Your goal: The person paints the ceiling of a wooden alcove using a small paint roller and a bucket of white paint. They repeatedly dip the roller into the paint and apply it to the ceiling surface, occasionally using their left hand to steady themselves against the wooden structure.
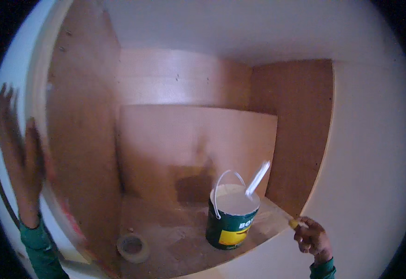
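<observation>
My left hand [22,144] is raised at the left with fingers spread, against the pale edge beside the cabinet's side panel [79,139]. At the lower right, my right hand [312,237] is closed around a small yellow piece [294,223], just off the front edge of the wooden shelf [175,232]. What kind of thing the piece is, I cannot make out. Left of that hand, a green paint bucket [217,228] with a yellow label stands on the shelf, its wire handle raised. A whitish flat stick [258,177] leans out of the bucket's pale contents.
A roll of tape [140,254] lies at the shelf's front left. Behind the bucket a loose-looking wooden board [165,139] stands across the compartment. The right side panel [300,130] and a white wall [365,153] bound the right side.
</observation>
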{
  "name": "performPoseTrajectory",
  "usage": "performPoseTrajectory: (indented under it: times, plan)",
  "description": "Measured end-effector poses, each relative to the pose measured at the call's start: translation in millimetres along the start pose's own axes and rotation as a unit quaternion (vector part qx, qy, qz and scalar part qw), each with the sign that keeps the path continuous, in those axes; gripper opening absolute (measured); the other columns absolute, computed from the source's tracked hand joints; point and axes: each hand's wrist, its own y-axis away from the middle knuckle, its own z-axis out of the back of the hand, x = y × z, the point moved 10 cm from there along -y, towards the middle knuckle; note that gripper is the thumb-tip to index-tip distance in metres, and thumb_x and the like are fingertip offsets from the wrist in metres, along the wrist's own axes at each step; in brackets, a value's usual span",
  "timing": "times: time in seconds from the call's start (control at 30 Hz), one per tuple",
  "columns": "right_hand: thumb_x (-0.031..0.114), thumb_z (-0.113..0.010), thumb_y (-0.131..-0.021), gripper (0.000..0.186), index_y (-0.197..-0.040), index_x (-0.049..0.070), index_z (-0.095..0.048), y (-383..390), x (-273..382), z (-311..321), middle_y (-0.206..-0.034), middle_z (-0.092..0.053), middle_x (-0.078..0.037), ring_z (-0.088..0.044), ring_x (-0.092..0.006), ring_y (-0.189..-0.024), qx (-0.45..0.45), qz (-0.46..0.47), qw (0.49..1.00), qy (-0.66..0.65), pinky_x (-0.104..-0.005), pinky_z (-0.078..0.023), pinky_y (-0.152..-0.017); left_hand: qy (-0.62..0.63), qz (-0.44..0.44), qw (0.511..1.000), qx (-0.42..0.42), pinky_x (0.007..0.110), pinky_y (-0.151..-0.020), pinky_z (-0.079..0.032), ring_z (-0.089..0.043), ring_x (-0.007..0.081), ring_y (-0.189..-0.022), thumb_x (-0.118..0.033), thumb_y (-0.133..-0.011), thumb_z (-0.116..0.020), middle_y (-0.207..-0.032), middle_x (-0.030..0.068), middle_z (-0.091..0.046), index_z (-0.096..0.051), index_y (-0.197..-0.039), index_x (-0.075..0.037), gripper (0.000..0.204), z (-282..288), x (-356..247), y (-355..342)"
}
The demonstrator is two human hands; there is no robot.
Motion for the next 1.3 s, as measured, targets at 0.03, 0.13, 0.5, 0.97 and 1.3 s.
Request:
performPoseTrajectory:
  times: [0.03,0.13,0.5,0.97,1.3]
  plan:
    - [0.006,-0.053,-0.098,0.030,-0.128,0.006,-0.058,2,0,-8,-0.079,-0.059,-0.016,-0.036,-0.0122,-0.044,0.004,0.001,1.000,0.027,-0.0239,-0.029,-0.036,0.102,0.031,0.994,-0.013,0.046,-0.126,-0.024,-0.029,0.0354,-0.153,-0.015,-0.107,-0.044,-0.165,0.0187,-0.031,-0.030,-0.159,-0.002,0.055,-13,-2,7]
    - [0.011,-0.059,-0.100,0.034,-0.133,0.007,-0.056,-6,-19,1,-0.086,-0.060,-0.009,-0.048,-0.0123,-0.057,0.022,0.017,0.999,-0.016,-0.0208,-0.033,-0.039,0.171,0.029,0.984,-0.030,0.048,-0.123,-0.028,-0.033,0.0373,-0.150,-0.008,-0.103,-0.049,-0.160,0.0216,-0.037,-0.039,-0.152,0.001,0.051,-23,-26,7]
    - [0.032,-0.057,-0.106,0.039,-0.143,0.017,-0.056,9,-116,-44,-0.086,-0.065,0.000,-0.043,-0.0067,-0.045,0.128,-0.020,0.969,-0.210,-0.0200,-0.038,-0.037,0.084,0.057,0.995,0.007,0.054,-0.124,-0.025,-0.028,0.0439,-0.152,-0.009,-0.095,-0.056,-0.161,0.0244,-0.034,-0.043,-0.147,0.001,0.054,17,-16,-22]
    - [0.009,-0.061,-0.100,0.040,-0.140,0.009,-0.054,46,55,-72,-0.096,-0.065,-0.004,-0.050,-0.0079,-0.057,0.044,0.294,0.955,0.004,-0.0230,-0.040,-0.046,0.123,0.049,0.991,-0.007,0.054,-0.124,-0.025,-0.028,0.0430,-0.152,-0.003,-0.092,-0.059,-0.161,0.0236,-0.034,-0.046,-0.145,0.002,0.055,15,-13,-20]
    - [-0.003,-0.059,-0.098,0.044,-0.142,0.000,-0.054,163,249,-182,-0.120,-0.069,-0.009,-0.063,-0.0170,-0.115,-0.112,0.518,0.751,0.394,-0.0331,-0.050,-0.101,0.178,0.047,0.982,-0.031,0.054,-0.124,-0.027,-0.029,0.0417,-0.151,-0.003,-0.091,-0.059,-0.161,0.0220,-0.035,-0.047,-0.144,0.003,0.054,13,-11,-15]
